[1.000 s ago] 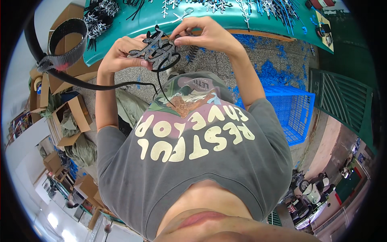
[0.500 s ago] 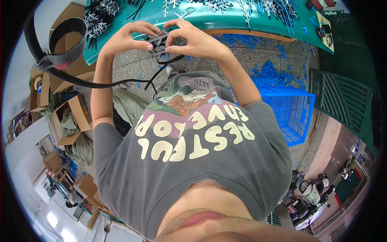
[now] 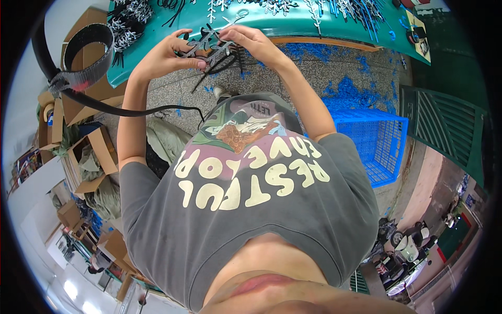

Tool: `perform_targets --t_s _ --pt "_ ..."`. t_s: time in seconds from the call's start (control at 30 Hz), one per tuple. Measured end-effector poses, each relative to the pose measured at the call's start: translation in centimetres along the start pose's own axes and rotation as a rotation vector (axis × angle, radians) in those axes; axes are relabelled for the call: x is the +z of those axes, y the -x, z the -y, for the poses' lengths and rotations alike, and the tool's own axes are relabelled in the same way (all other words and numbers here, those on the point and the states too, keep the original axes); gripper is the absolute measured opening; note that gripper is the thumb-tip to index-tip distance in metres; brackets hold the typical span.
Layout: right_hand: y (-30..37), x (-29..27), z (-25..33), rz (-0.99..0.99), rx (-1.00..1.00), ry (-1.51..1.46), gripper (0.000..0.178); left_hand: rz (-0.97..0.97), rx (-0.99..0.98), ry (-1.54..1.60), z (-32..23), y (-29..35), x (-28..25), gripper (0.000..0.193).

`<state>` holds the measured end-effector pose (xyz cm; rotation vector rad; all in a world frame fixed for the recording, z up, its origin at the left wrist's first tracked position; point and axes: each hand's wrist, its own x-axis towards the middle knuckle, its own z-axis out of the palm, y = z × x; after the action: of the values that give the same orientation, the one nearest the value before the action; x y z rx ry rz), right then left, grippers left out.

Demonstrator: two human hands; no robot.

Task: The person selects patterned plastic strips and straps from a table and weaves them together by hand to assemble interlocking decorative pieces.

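A silver-grey, leaf-shaped sprig with black strips [image 3: 212,51] is held up in front of my chest, near the table's edge. My left hand [image 3: 170,56] is closed on its left side, thumb beneath and fingers partly behind the leaves. At its upper right, my right hand [image 3: 250,43] pinches the sprig between thumb and fingers. Thin black ends hang below the sprig. Just past my hands, a pair of scissors with pale handles [image 3: 241,14] lies on the green table [image 3: 293,27].
Bunches of silver and black sprigs [image 3: 125,29] and blue-stemmed ones [image 3: 361,15] lie along the table. A blue plastic crate [image 3: 384,149] stands right, near blue scraps [image 3: 348,89] on the floor. A black ring on a bent arm [image 3: 89,44] and cardboard boxes [image 3: 97,152] are left.
The sprig has turned and spread out, showing more silver leaves. My right hand has shifted slightly up and right; the black ends now hang differently beneath.
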<state>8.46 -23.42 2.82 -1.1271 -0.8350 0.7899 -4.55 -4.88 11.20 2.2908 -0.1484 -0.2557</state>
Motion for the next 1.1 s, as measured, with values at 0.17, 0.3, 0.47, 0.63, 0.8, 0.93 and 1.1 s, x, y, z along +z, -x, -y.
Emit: perform_targets --t_s 0.17,0.3,0.47,0.63,0.8,0.93,1.1 --pt "0.2 -1.5 1.8 0.073 0.061 0.276 0.024 -0.071 0.006 -0.002 0.3 0.6 0.7 0.019" --pt "0.9 -1.7 5.4 0.078 -0.138 0.433 0.014 -0.176 0.024 -0.031 0.4 1.7 1.0 0.018" --pt "1.1 -1.4 7.7 0.110 -0.216 0.559 0.011 -0.167 0.042 0.036 0.4 2.2 1.2 0.013" --pt "0.1 -1.6 7.4 0.148 -0.266 0.599 0.010 -0.144 0.118 0.067 -0.8 2.2 0.9 0.011" --pt "-0.5 -1.5 7.3 0.187 -0.269 0.585 0.010 -0.067 0.166 0.041 -1.0 2.5 0.3 0.010" --pt "-0.7 -1.5 6.9 0.215 -0.245 0.582 0.011 -0.086 0.198 0.027 -2.0 2.2 0.3 0.012" --pt "-0.9 -0.7 6.6 0.248 -0.162 0.570 0.015 -0.049 0.261 0.130 -2.4 1.9 0.2 0.014"
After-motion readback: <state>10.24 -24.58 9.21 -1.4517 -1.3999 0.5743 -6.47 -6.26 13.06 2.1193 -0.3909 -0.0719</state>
